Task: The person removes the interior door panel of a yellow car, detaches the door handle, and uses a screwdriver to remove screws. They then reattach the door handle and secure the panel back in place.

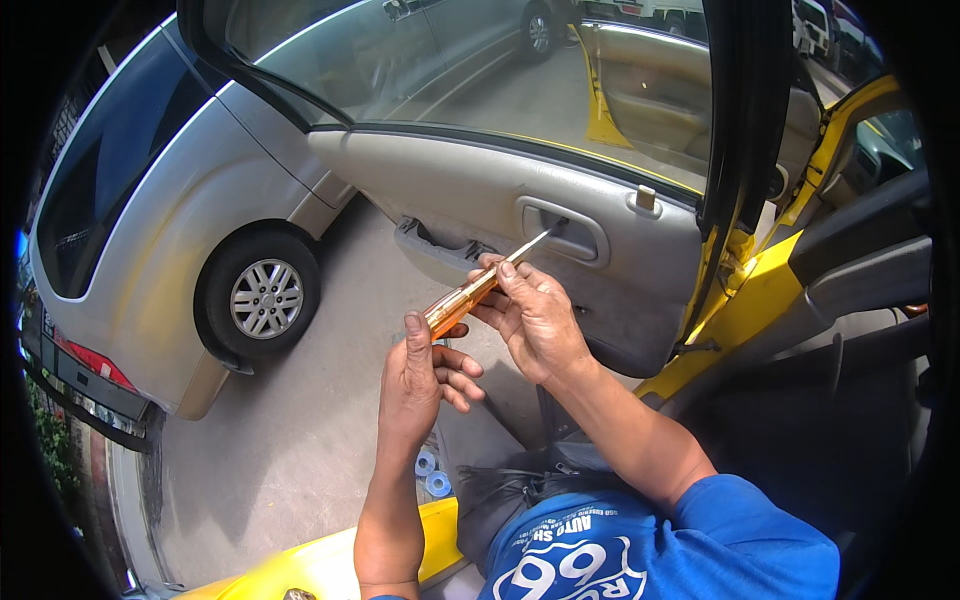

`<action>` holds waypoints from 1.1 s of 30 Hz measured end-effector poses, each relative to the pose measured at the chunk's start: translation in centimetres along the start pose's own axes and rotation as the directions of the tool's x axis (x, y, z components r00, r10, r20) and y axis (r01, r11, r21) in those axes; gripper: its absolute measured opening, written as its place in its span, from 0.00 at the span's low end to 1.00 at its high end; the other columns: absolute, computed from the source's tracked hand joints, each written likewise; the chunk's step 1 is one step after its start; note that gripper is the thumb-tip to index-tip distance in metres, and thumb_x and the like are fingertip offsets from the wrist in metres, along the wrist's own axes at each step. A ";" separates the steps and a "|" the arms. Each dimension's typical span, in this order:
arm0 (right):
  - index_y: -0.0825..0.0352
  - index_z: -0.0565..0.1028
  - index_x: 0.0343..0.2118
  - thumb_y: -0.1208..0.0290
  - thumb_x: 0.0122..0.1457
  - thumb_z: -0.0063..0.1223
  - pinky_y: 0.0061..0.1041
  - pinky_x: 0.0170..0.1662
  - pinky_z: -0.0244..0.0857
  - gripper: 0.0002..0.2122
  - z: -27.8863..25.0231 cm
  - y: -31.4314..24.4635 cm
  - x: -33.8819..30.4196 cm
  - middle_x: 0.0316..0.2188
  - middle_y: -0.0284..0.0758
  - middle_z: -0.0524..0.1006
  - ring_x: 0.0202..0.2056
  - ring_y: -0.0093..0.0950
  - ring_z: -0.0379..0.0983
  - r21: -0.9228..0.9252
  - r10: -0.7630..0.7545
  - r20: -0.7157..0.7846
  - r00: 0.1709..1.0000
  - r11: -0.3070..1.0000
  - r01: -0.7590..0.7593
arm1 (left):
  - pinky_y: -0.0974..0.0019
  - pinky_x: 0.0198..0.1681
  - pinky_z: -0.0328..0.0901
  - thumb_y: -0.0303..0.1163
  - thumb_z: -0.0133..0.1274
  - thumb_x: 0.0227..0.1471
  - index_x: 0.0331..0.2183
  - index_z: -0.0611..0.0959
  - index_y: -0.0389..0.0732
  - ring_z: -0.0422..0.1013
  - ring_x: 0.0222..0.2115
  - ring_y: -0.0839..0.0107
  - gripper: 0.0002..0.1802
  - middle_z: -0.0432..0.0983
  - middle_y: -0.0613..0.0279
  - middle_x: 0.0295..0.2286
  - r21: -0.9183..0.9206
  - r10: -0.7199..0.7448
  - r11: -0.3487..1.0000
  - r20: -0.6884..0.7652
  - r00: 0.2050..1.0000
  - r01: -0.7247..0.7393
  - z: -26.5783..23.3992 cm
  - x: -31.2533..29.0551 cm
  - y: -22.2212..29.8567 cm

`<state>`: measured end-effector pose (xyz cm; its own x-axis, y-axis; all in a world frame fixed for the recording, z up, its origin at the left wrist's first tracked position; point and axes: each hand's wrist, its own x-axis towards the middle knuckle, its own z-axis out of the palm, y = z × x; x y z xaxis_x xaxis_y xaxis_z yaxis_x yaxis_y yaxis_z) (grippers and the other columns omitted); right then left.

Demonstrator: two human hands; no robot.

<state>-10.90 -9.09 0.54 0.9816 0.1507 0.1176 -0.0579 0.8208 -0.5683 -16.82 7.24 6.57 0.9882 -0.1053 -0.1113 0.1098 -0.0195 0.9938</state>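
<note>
Screwdriver (463, 299) is slanting in front of the grey door panel (450, 172), its tip (546, 234) pointing toward the handle recess (578, 238), with the left hand (411, 382) pinching the amber butt (434, 323) and the right hand (541, 325) grasping farther forward, seemingly keeping the tool steady from two places.

screwdriver (457, 303): partly covered | silver van (200, 205): cut off at top
</note>
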 end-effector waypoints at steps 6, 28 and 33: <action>0.71 0.70 0.57 0.60 0.71 0.55 0.43 0.60 0.70 0.21 0.0 -0.4 -0.5 0.47 0.40 0.76 0.51 0.33 0.75 0.055 0.054 -0.048 0.997 0.997 -0.051 | 0.70 0.24 0.76 0.29 0.55 0.66 0.56 0.77 0.29 0.83 0.27 0.68 0.20 0.82 0.51 0.36 0.291 0.099 0.953 -0.036 0.994 -0.084 -0.5 0.3 -1.7; 0.68 0.76 0.47 0.58 0.72 0.54 0.42 0.55 0.78 0.15 0.2 -1.2 0.5 0.41 0.37 0.77 0.46 0.33 0.78 0.229 0.083 -0.121 0.989 0.972 -0.053 | 0.69 0.34 0.75 0.18 0.64 0.53 0.46 0.85 0.35 0.80 0.35 0.68 0.17 0.77 0.55 0.38 0.778 0.776 0.312 0.123 0.619 -0.545 1.5 1.2 -1.0; 0.69 0.75 0.47 0.61 0.73 0.52 0.43 0.56 0.78 0.14 -0.1 -2.0 1.1 0.40 0.37 0.77 0.48 0.34 0.78 0.299 0.007 -0.060 0.998 0.954 0.011 | 0.70 0.34 0.75 0.38 0.70 0.56 0.57 0.76 0.38 0.82 0.36 0.68 0.32 0.76 0.55 0.44 0.521 0.617 0.665 0.021 0.786 -0.536 2.4 0.6 -0.2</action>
<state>-9.68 -10.63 1.70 0.9903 0.1233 0.0648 -0.0987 0.9496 -0.2977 -16.47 4.84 6.30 0.8427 -0.1162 0.5257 -0.5121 -0.4743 0.7161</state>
